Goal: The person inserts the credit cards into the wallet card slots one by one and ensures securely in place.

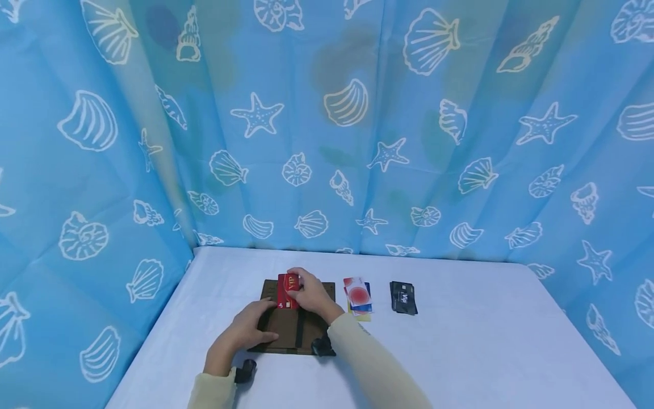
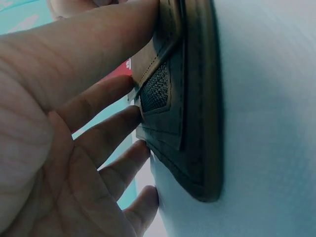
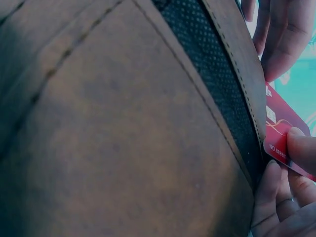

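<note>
A brown leather organizer (image 1: pixel 283 325) with a dark mesh strip (image 3: pixel 217 74) lies flat on the table. Between the thumb and fingers of my right hand (image 1: pixel 313 294), a red VIP card (image 1: pixel 285 287) is pinched. Its lower edge meets the edge of a leather pocket (image 3: pixel 242 64); how far it sits inside is hidden. My left hand (image 1: pixel 250 326) rests at the organizer's left side, its thumb over the pocket. In the left wrist view, the fairly straight fingers (image 2: pixel 111 133) touch the leather edge.
Right of the organizer lies a loose pile of colourful cards (image 1: pixel 359 295), with a stack of black VIP cards (image 1: pixel 403 297) farther right. A white cloth covers the table (image 1: pixel 485 341). Blue shell-patterned curtains (image 1: pixel 306 136) hang behind and at both sides.
</note>
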Tool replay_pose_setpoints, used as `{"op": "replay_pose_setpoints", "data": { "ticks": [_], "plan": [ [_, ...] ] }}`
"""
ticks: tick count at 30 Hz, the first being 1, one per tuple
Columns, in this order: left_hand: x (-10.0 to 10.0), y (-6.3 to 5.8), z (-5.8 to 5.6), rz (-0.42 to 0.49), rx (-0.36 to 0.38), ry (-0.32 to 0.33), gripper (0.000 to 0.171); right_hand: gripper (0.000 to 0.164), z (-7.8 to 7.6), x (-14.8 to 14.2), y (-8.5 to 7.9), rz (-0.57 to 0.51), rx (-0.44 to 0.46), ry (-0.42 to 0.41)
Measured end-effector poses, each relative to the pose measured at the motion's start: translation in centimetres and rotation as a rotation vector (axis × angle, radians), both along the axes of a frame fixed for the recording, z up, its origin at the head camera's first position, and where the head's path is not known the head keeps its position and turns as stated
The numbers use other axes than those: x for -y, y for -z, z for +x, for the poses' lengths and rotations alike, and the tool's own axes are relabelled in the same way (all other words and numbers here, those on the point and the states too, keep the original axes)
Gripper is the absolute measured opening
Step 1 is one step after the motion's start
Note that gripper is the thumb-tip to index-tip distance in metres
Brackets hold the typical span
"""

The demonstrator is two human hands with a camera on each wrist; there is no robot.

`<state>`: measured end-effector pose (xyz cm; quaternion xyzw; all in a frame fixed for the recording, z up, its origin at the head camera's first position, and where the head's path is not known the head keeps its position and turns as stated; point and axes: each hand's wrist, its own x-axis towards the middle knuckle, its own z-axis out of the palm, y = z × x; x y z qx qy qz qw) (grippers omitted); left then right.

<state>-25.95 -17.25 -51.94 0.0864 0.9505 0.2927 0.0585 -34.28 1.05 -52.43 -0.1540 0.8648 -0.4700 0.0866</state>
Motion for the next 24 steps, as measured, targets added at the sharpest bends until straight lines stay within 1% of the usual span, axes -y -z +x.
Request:
{"op": "replay_pose_setpoints", "data": {
  "ticks": [6, 11, 14, 18, 24],
  "plan": [
    [-0.14, -0.16, 0.35, 0.014, -0.005, -0.01, 0.07, 0.049, -0.05, -0.22, 0.49, -0.009, -0.007, 0.009],
    [-0.1, -0.05, 0.39, 0.021, -0.003, -0.003, 0.07, 0.048, 0.15, -0.35, 0.76, -0.056, 0.017, 0.035],
    [-0.02, 0.03, 0.34, 0.018, 0.011, -0.007, 0.07, 0.048, 0.29, -0.35, 0.91, -0.082, 0.031, 0.042],
    [0.04, 0.12, 0.3, 0.015, 0.029, -0.013, 0.071, 0.048, 0.48, -0.32, 1.02, -0.09, 0.034, 0.054],
    [0.01, 0.04, 0.33, 0.037, -0.001, -0.005, 0.072, 0.048, 0.44, -0.33, 1.03, -0.092, 0.013, 0.086]
  ]
}}
